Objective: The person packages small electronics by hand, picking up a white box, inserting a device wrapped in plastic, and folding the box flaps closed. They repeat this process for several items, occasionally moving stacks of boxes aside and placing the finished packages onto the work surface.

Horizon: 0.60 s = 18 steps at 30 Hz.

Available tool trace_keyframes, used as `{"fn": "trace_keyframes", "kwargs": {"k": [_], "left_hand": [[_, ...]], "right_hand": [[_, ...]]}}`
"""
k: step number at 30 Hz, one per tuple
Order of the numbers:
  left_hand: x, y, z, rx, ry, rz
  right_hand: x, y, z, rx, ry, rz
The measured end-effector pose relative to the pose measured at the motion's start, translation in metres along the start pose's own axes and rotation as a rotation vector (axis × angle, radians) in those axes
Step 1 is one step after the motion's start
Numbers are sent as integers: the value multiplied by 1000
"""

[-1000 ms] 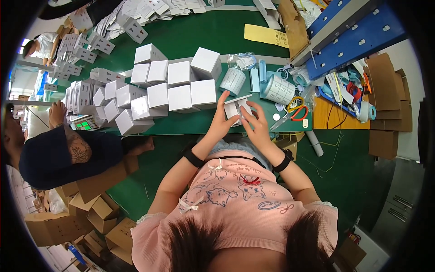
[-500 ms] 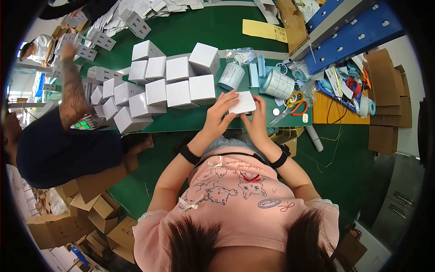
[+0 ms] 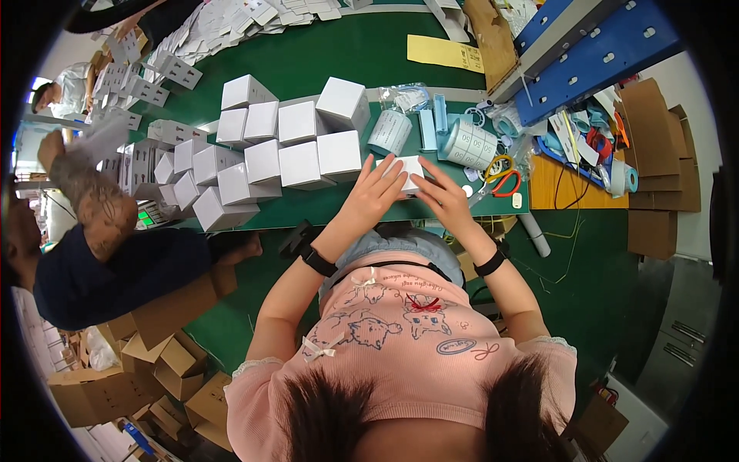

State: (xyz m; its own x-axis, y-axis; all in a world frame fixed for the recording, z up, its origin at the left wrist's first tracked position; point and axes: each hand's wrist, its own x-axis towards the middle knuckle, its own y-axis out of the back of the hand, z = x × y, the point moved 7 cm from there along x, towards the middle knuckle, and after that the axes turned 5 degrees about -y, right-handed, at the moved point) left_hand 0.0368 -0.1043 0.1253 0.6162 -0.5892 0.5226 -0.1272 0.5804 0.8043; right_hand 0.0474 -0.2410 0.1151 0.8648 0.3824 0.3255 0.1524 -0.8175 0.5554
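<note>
One small white box lies between your left hand, fingers spread over its left side, and your right hand, fingertips on its right edge; both hold it. Open a second ago, its top now looks folded down; closing appears complete.

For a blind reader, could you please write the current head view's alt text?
A person's left hand and right hand touch a small white box over a green table. White cartons stand to the left; a label roll and scissors lie to the right.
</note>
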Motion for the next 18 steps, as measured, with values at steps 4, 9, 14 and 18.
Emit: {"fn": "trace_keyframes", "kwargs": {"k": [4, 9, 14, 18], "left_hand": [[0, -6, 6, 4, -13, 87], [-4, -4, 10, -141, 57, 115], [-9, -3, 6, -130, 5, 63], [-8, -3, 6, -105, -7, 54]], "right_hand": [[-1, -1, 6, 149, -91, -21], [-1, 0, -1, 122, 20, 11], [-10, -7, -4, 78, 73, 64], [-11, -8, -6, -8, 80, 90]]}}
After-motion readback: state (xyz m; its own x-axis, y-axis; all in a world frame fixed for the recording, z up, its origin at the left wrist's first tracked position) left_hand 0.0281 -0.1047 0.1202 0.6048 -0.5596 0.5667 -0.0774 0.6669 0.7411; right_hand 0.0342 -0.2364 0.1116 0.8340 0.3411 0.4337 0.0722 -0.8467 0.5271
